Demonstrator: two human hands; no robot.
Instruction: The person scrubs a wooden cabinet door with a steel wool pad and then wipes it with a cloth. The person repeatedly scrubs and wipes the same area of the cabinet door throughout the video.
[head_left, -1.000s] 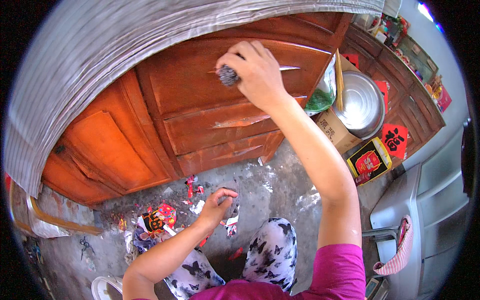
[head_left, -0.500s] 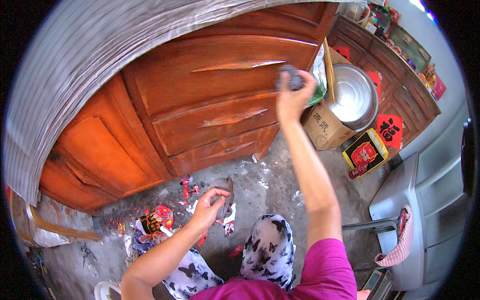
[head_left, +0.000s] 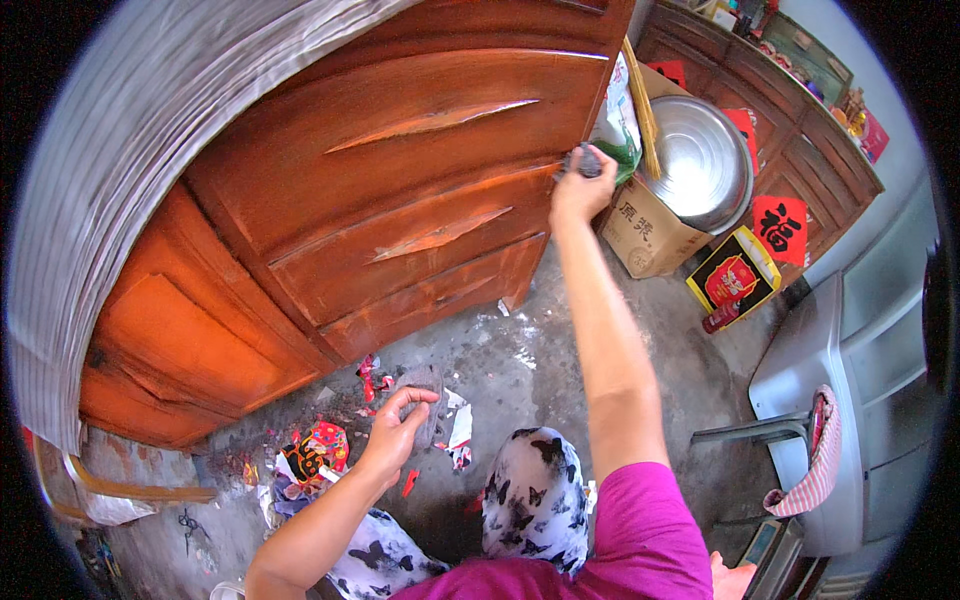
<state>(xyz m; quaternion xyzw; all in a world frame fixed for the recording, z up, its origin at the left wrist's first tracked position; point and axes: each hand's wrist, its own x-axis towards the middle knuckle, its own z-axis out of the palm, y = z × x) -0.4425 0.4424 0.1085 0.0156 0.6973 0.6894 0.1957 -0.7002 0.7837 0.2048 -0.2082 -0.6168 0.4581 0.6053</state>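
My right hand [head_left: 580, 192] reaches out to the right edge of the reddish-brown wooden cabinet [head_left: 400, 160]. Its fingers are closed round a dark grey wad [head_left: 584, 160], like a scouring pad, at the drawer-front edge; whether it touches the wood I cannot tell. Lower and to the left, my left hand [head_left: 392, 435] is closed in a pinch over the floor, with a grey cloth [head_left: 428, 385] hanging from it. The fingers hide part of the cloth.
Striped grey fabric [head_left: 150, 180] drapes over the cabinet. Torn wrappers [head_left: 315, 455] litter the floor at left. A cardboard box [head_left: 645, 235] with a metal basin [head_left: 700, 165] stands right of the cabinet, a black-and-yellow carton [head_left: 735, 275] nearby. A grey plastic chair [head_left: 800, 380] is at far right.
My right hand has moved slightly down with the wad, to the cabinet's edge. The left hand and its grey cloth have shifted a little left and down. The view has also shifted somewhat.
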